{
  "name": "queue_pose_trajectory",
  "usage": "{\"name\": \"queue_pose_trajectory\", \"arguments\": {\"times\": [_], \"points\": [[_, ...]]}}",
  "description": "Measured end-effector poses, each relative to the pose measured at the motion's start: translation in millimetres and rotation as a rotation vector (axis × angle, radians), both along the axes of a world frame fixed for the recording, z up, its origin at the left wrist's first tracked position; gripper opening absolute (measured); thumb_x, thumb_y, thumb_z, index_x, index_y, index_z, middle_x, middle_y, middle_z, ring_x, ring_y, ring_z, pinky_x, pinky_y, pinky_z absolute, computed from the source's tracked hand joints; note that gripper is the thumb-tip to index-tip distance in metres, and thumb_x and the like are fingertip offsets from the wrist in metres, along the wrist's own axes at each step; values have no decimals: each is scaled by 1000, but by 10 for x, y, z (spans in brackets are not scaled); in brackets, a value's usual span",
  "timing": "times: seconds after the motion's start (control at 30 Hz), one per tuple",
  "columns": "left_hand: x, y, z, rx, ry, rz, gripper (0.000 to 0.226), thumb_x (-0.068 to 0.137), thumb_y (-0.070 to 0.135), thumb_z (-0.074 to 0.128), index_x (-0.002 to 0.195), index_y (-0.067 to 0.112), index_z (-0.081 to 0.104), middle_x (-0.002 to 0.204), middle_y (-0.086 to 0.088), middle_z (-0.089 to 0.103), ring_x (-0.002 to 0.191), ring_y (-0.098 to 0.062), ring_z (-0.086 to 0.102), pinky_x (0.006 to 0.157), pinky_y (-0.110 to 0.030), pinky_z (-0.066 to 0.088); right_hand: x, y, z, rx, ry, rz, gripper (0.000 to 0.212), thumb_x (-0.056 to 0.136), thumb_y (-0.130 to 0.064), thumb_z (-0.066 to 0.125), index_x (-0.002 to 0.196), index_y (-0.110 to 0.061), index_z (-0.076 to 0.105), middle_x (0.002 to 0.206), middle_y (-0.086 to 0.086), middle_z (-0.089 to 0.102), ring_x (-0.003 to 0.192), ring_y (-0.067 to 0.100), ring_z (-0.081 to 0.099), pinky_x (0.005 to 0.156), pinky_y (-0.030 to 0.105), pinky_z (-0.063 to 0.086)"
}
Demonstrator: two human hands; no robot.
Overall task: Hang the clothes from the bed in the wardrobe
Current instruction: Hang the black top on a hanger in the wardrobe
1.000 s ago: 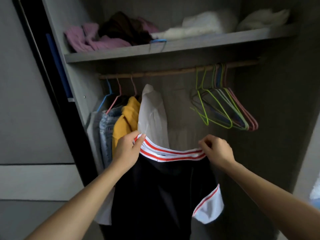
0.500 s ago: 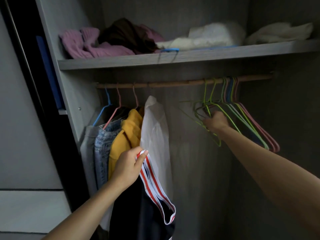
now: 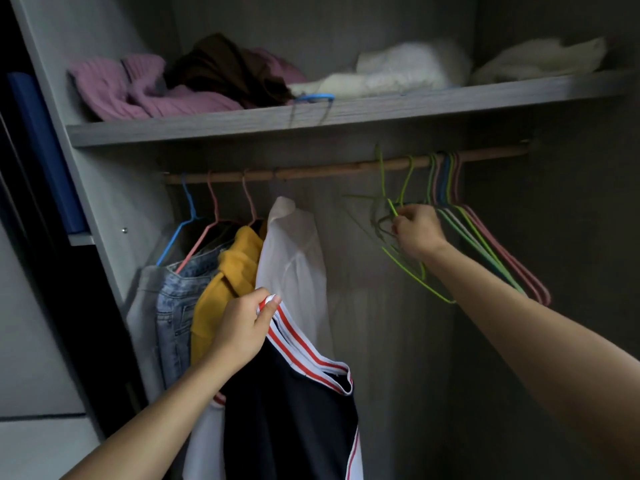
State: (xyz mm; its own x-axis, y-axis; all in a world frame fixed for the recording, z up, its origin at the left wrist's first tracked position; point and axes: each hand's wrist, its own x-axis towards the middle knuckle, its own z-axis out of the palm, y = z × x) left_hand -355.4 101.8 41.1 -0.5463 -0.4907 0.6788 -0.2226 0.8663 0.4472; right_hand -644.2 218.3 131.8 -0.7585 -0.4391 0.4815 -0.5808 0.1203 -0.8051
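Observation:
My left hand [image 3: 244, 329] pinches the red-and-white striped collar of a dark navy garment [image 3: 287, 414], which hangs down from that grip in front of the wardrobe. My right hand [image 3: 417, 230] reaches up to the right and grips a green wire hanger [image 3: 410, 268] just below the wooden rail [image 3: 311, 172]. That hanger's hook sits up at the rail, slid left of several other empty hangers [image 3: 498, 251] bunched on the rail's right end.
On the rail's left hang a grey garment, jeans [image 3: 180, 306], a yellow top [image 3: 228, 278] and a white shirt [image 3: 298, 268]. The shelf [image 3: 346, 114] above carries pink, brown and white folded clothes. The wardrobe's side panel [image 3: 104, 188] stands at left.
A second ago both hands held the striped collar spread. My right hand let go and rose to the hangers, then drew one green hanger leftward along the rail. The garment hangs from my left hand alone.

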Motion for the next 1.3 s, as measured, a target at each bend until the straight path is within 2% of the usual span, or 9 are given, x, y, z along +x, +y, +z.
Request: {"name": "queue_pose_trajectory", "arguments": {"times": [0.23,0.33,0.43,0.57,0.7,0.87,0.97,1.03,1.3], "points": [[82,65,-52,42,45,-83,42,97,28,52,59,18,37,48,4,36,44,-10,38,47,-29,27,212,212,187,-64,59,3,22,91,-10,55,105,-3,70,86,7,63,84,19,58,69,27,42],[159,53,-77,41,37,-97,42,97,25,53,59,17,38,48,2,37,44,-11,37,48,-29,26,469,493,-17,-50,128,32,19,90,-14,59,97,0,71,75,14,65,68,15,54,64,27,39],[194,49,-111,44,20,-106,40,97,25,53,61,10,42,49,-6,42,44,-15,39,48,-36,29,685,826,-332,-79,143,24,19,90,-24,64,99,-9,72,61,-5,58,54,1,46,56,23,38],[191,73,-211,38,-3,-119,44,96,31,54,61,9,41,49,-10,42,46,-22,42,48,-43,32,975,1291,-810,-118,36,5,31,89,-37,67,70,-14,60,50,-3,51,48,11,44,53,31,38],[197,185,-309,29,-31,-131,45,96,26,55,57,19,33,47,1,34,44,-17,36,48,-41,31,1212,1632,-1182,-94,-55,29,45,88,-40,68,70,-4,48,55,22,54,45,31,53,49,42,47],[277,335,-404,52,-60,-122,45,96,24,55,57,22,31,47,2,32,45,-13,33,48,-36,28,1147,1546,-1381,0,-191,108,30,91,-39,63,84,-10,64,53,-2,53,48,13,48,51,31,41],[362,354,-429,75,-82,-122,45,96,33,54,60,10,39,51,-9,41,47,-20,40,50,-43,34,1131,1417,-1466,78,-132,53,47,96,-37,56,67,0,55,55,1,43,53,13,38,55,31,35],[416,342,-415,79,-85,-106,45,92,39,50,63,6,41,52,-8,39,49,-17,37,53,-43,34,1178,1399,-1469,51,-135,146,42,95,-34,59,59,-12,59,54,0,40,51,12,35,52,29,32],[492,340,-240,103,-71,14,44,98,28,52,58,19,35,51,5,30,50,-12,31,53,-34,26,941,1683,-1325,-28,-38,487,30,86,-35,65,66,-13,70,53,7,33,51,18,27,46,25,21]]}}
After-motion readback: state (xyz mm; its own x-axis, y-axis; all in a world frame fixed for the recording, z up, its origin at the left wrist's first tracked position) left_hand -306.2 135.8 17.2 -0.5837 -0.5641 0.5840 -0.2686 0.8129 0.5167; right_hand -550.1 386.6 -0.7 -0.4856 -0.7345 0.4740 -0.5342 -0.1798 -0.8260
